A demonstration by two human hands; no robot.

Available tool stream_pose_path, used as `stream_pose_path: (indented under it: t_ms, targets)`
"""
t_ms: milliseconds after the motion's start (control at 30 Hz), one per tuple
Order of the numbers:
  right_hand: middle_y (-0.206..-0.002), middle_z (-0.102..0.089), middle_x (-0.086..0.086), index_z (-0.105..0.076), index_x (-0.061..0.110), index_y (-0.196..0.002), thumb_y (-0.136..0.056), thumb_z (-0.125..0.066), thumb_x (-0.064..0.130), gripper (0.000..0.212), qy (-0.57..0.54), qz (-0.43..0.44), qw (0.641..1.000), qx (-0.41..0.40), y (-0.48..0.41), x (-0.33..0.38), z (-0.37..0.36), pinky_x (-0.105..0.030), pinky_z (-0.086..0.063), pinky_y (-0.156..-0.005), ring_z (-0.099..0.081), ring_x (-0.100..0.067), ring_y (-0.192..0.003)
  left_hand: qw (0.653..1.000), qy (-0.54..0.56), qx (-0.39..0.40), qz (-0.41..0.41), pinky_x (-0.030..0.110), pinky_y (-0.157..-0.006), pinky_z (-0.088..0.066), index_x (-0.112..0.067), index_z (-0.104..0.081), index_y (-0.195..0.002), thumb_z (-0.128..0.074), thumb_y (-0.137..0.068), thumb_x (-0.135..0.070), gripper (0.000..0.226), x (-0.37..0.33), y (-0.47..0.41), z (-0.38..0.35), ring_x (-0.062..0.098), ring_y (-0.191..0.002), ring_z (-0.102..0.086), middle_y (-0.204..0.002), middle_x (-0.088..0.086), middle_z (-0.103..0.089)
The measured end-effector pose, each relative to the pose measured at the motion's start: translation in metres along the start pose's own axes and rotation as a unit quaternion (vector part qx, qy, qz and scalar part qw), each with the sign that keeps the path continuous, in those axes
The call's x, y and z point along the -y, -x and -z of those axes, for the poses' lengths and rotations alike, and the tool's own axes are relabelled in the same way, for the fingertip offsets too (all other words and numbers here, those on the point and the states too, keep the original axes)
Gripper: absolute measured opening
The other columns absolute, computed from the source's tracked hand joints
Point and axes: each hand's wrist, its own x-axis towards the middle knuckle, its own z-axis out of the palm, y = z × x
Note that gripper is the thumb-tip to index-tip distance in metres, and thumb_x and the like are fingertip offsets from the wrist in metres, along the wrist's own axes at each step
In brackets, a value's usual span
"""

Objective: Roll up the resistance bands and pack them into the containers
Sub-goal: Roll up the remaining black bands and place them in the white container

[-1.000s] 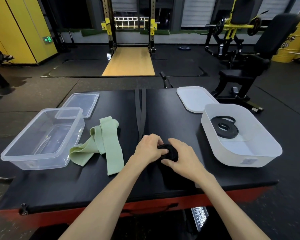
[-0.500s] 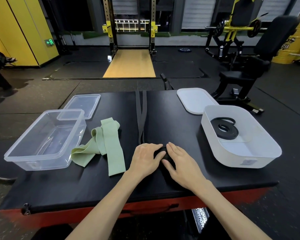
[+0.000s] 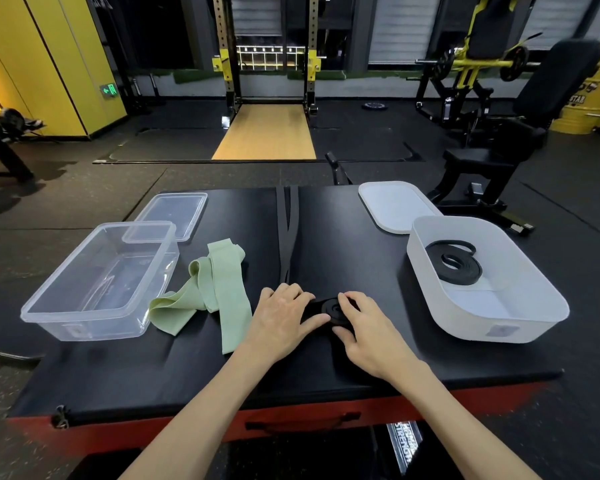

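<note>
Head-worn view, forward-down, close over table point(image 3: 326, 382)

black band coil point(image 3: 331, 311) | pale green band point(image 3: 222, 289) | clear tub point(image 3: 94, 323) | white tub point(image 3: 492, 323) | black-topped, red-sided table point(image 3: 343, 237)
</note>
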Motion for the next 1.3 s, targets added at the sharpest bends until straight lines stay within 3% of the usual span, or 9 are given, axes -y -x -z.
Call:
stream_pose_path:
  t_ms: [167, 367, 500, 600, 733, 867, 1000, 1200, 1300]
  targets:
    - [-0.140, -0.035, -0.004, -0.030, 0.009, -0.145, -0.098, -0.047, 0.035, 0.056, 0.011, -0.034, 0.999, -0.018, -0.002, 0.013, -0.002, -0.023, -0.037, -0.095, -0.033, -0.019, -0.128, 1.000, 0.001, 0.016, 0.003, 0.028, -0.077, -0.032, -0.020, -0.062, -0.114, -0.018, -0.085, -0.065, 0.069, -0.005, 0.001, 0.003, 0.017, -0.092, -0.048, -0.096, -0.003, -0.054]
    - [-0.124, -0.047, -0.010, -0.044, 0.004, -0.135, -0.091, -0.055, 0.027, 0.051, 0.010, -0.073, 0.996, -0.057, 0.000, 0.022, -0.007, -0.027, -0.041, -0.089, -0.044, -0.025, -0.116, 0.998, 0.011, 0.055, 0.009, 0.027, -0.084, -0.036, -0.017, -0.058, -0.117, -0.037, -0.090, -0.063, 0.058, -0.007, -0.003, 0.005, 0.017, -0.094, -0.048, -0.099, -0.001, -0.057]
    - [-0.106, -0.056, -0.011, -0.059, 0.002, -0.116, -0.082, -0.065, 0.029, 0.044, 0.013, -0.089, 0.991, -0.095, 0.000, 0.023, -0.011, -0.030, -0.045, -0.079, -0.052, -0.028, -0.100, 0.999, 0.004, 0.043, 0.000, 0.027, -0.079, -0.032, -0.020, -0.061, -0.108, -0.026, -0.087, -0.066, 0.061, -0.009, -0.003, 0.002, 0.015, -0.093, -0.047, -0.097, -0.004, -0.055]
    - [-0.103, -0.055, -0.008, -0.059, 0.006, -0.109, -0.081, -0.065, 0.033, 0.040, 0.012, -0.103, 0.989, -0.103, 0.001, 0.024, -0.011, -0.027, -0.042, -0.076, -0.052, -0.025, -0.097, 1.000, 0.020, 0.012, -0.013, 0.029, -0.082, -0.034, -0.020, -0.062, -0.108, -0.016, -0.085, -0.065, 0.069, -0.009, 0.002, -0.003, 0.016, -0.099, -0.050, -0.100, -0.006, -0.056]
    - [-0.113, -0.049, 0.000, -0.051, 0.013, -0.116, -0.085, -0.060, 0.041, 0.043, -0.017, -0.086, 0.992, -0.087, 0.000, 0.019, -0.008, -0.019, -0.034, -0.077, -0.045, -0.017, -0.105, 0.999, 0.027, -0.022, -0.021, 0.031, -0.083, -0.038, -0.018, -0.065, -0.106, -0.019, -0.087, -0.062, 0.066, -0.008, 0.006, -0.008, 0.016, -0.097, -0.054, -0.098, -0.006, -0.059]
    - [-0.137, -0.042, 0.002, -0.040, 0.012, -0.139, -0.085, -0.065, 0.041, 0.066, -0.084, -0.047, 0.995, -0.022, -0.006, 0.008, -0.001, -0.019, -0.033, -0.094, -0.038, -0.016, -0.125, 0.998, 0.030, -0.042, -0.023, 0.033, -0.080, -0.041, -0.017, -0.065, -0.107, -0.025, -0.089, -0.060, 0.061, -0.009, 0.009, -0.008, 0.016, -0.095, -0.055, -0.097, -0.005, -0.060]
    - [-0.125, -0.051, 0.003, -0.047, 0.014, -0.134, -0.082, -0.068, 0.038, 0.062, -0.084, -0.045, 0.995, -0.035, -0.010, 0.008, -0.004, -0.021, -0.035, -0.093, -0.043, -0.016, -0.119, 0.997, 0.008, -0.042, -0.057, 0.033, -0.079, -0.044, -0.019, -0.065, -0.109, -0.027, -0.090, -0.055, 0.056, -0.002, 0.007, -0.006, 0.016, -0.093, -0.057, -0.097, -0.006, -0.061]
    - [-0.124, -0.048, 0.004, -0.045, 0.015, -0.136, -0.082, -0.067, 0.045, 0.066, -0.061, -0.064, 0.995, -0.039, -0.010, 0.009, -0.003, -0.021, -0.034, -0.094, -0.038, -0.012, -0.121, 0.989, -0.072, -0.048, -0.118, 0.024, -0.072, -0.033, -0.026, -0.068, -0.082, -0.036, -0.090, -0.033, 0.034, 0.042, -0.013, -0.001, 0.012, -0.075, -0.062, -0.079, -0.011, -0.062]
    - [-0.125, -0.048, 0.004, -0.045, 0.015, -0.137, -0.083, -0.065, 0.045, 0.065, -0.062, -0.074, 0.994, -0.044, -0.010, 0.011, -0.004, -0.023, -0.035, -0.095, -0.037, -0.012, -0.122, 0.985, -0.087, -0.027, -0.148, 0.025, -0.056, -0.040, -0.025, -0.067, -0.071, -0.065, -0.084, -0.032, 0.015, 0.044, -0.022, 0.003, 0.012, -0.060, -0.056, -0.064, -0.009, -0.056]
